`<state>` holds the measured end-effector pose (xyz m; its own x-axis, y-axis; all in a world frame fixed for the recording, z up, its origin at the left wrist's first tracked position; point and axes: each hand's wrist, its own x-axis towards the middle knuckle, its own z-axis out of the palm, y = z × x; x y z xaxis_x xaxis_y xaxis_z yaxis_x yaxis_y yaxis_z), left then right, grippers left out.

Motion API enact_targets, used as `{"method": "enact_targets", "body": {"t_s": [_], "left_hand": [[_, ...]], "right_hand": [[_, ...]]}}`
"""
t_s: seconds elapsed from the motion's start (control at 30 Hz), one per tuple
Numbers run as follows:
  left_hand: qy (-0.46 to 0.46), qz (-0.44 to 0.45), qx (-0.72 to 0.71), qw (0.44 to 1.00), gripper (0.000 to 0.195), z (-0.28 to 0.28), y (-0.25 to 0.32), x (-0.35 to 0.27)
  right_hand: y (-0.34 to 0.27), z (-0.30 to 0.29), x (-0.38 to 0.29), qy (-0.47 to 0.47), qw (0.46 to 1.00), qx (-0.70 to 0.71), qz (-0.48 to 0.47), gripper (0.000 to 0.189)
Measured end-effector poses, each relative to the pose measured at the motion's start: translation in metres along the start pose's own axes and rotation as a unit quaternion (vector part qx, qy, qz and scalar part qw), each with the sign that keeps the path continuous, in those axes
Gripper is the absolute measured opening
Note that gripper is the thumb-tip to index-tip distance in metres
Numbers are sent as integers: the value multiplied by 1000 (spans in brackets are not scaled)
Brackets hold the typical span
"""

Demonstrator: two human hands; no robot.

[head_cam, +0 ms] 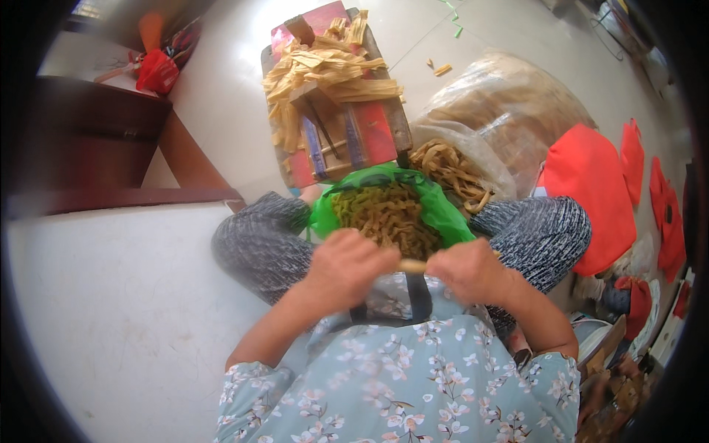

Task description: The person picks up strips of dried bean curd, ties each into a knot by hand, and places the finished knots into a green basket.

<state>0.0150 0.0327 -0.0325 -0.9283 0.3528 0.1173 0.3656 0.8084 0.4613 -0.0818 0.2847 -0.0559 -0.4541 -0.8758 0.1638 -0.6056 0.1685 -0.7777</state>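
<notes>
My left hand (352, 263) and my right hand (471, 268) are closed on a pale yellowish strip (412, 266), which shows stretched between them above my lap. Both hands are slightly blurred. Just beyond them, between my legs, an open green plastic bag (446, 213) holds many short, twisted brownish strips (382, 210). Behind the bag stands a worn wooden board (379, 130) with red patches, a wooden block (316, 99) and a thin dark metal rod. Flat, pale yellow dried strips (327, 63) lie heaped across the board.
Right of the board, a large clear plastic bag (515, 105) holds long brown strips (448, 166), some spilling from its mouth. Red fabric bags (592, 194) lie farther right. Dark wooden furniture (105, 138) stands at left, by a white surface (127, 310). Small scraps (442, 70) lie on the tiled floor.
</notes>
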Motion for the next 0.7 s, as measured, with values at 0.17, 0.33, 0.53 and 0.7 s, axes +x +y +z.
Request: {"method": "enact_targets", "body": {"t_s": [0.17,0.33,0.53,0.7], "left_hand": [[187,-176,-363,896,43,7,-21,6],[51,-265,-457,848,31,45,-6,14],[7,-354,-570,742,25,24,-15,5],[-31,-375,-629,681,27,14,-6,11]], "right_hand": [[23,-6,24,183,762,580,222,12],[23,29,57,253,614,734,146,15],[36,32,25,217,781,482,332,24],[18,23,20,235,971,-33,31,49]]}}
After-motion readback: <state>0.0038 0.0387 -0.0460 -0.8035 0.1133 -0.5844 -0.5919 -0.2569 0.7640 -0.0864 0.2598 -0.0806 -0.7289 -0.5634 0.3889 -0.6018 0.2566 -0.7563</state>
